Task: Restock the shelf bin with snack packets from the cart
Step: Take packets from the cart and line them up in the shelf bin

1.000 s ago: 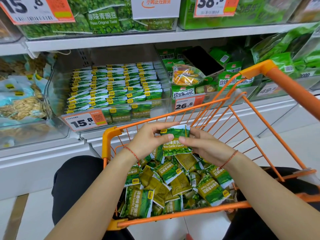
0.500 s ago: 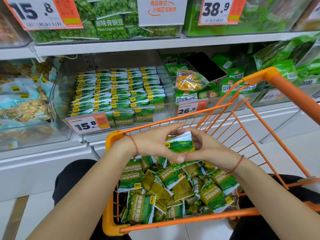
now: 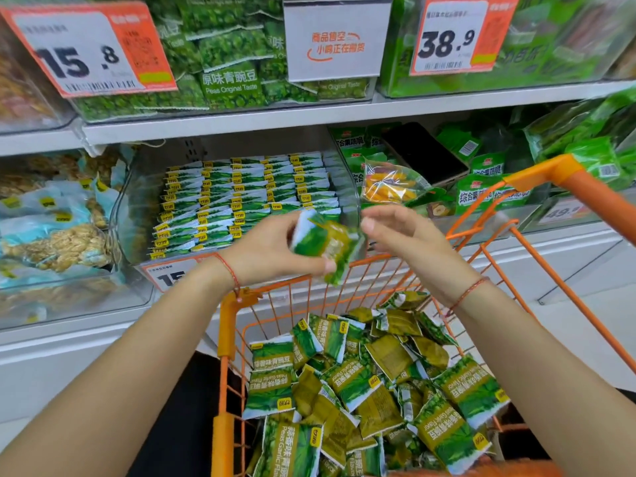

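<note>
The left hand (image 3: 272, 251) grips a small stack of green snack packets (image 3: 321, 241), thumb beneath and fingers curled over the top edge; the stack is blurred, so the exact count cannot be told; it is held in the air above the front rim of the orange cart (image 3: 227, 325) and in front of the clear shelf bin (image 3: 132, 215). The right hand (image 3: 404, 235) sits just beside the stack on its right, fingers loosely spread and relaxed, holding nothing; whether its fingertips touch the stack cannot be told. The shelf bin holds rows of packed green-and-white packets (image 3: 247, 197) standing on edge in several columns; a price tag (image 3: 168, 273) on its front edge is partly hidden by the left wrist. Loose garlic-flavour pea packets (image 3: 361, 390) lie heaped in the cart, some face up, some showing the olive reverse side. Each wrist carries a thin red cord bracelet (image 3: 469, 290). On the shelf above, a bin of original-taste pea bags (image 3: 230, 56) sits behind a tag reading 15.8 (image 3: 82, 53); a white notice card (image 3: 335, 39) hangs to its right; a further tag reads 38.9 (image 3: 451, 37).
</note>
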A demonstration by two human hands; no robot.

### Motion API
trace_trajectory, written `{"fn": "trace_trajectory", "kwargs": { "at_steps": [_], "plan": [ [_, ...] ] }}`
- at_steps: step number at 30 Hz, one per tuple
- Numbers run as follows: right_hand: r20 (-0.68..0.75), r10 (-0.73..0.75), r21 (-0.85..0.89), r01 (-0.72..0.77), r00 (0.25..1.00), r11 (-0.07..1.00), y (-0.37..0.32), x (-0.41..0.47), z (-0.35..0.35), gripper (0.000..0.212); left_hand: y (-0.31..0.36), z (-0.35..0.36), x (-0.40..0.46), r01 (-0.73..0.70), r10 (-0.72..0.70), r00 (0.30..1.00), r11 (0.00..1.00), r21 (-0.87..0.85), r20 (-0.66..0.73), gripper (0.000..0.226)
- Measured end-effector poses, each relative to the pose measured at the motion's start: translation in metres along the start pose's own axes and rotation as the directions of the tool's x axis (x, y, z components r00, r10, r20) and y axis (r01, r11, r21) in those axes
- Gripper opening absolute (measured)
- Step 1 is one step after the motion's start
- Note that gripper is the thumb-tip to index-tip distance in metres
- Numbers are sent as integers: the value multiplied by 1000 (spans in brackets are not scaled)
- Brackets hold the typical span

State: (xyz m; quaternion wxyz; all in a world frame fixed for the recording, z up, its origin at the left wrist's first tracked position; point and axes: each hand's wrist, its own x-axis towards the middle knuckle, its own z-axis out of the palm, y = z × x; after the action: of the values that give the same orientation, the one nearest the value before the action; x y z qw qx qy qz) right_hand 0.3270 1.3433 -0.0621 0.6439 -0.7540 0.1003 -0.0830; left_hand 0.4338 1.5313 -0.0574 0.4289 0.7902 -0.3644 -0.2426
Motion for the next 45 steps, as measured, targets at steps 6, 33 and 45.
{"fn": "trace_trajectory", "kwargs": {
  "at_steps": [6, 33, 45],
  "plan": [
    [-248, -193, -361, 94, 949, 928, 19, 41, 0, 10, -19, -24, 50, 56, -64, 956, 998, -38, -286, 24],
    [-237, -293, -520, 134, 926, 844, 52, 45, 8, 16, 5, 13, 151, -53, -404, 892, 354, 934, 203, 33],
    [-254, -302, -529, 130, 919, 839, 53, 44, 9, 17, -16, -17, 156, -41, -433, 858, 477, 878, 275, 69]
  ]
}}
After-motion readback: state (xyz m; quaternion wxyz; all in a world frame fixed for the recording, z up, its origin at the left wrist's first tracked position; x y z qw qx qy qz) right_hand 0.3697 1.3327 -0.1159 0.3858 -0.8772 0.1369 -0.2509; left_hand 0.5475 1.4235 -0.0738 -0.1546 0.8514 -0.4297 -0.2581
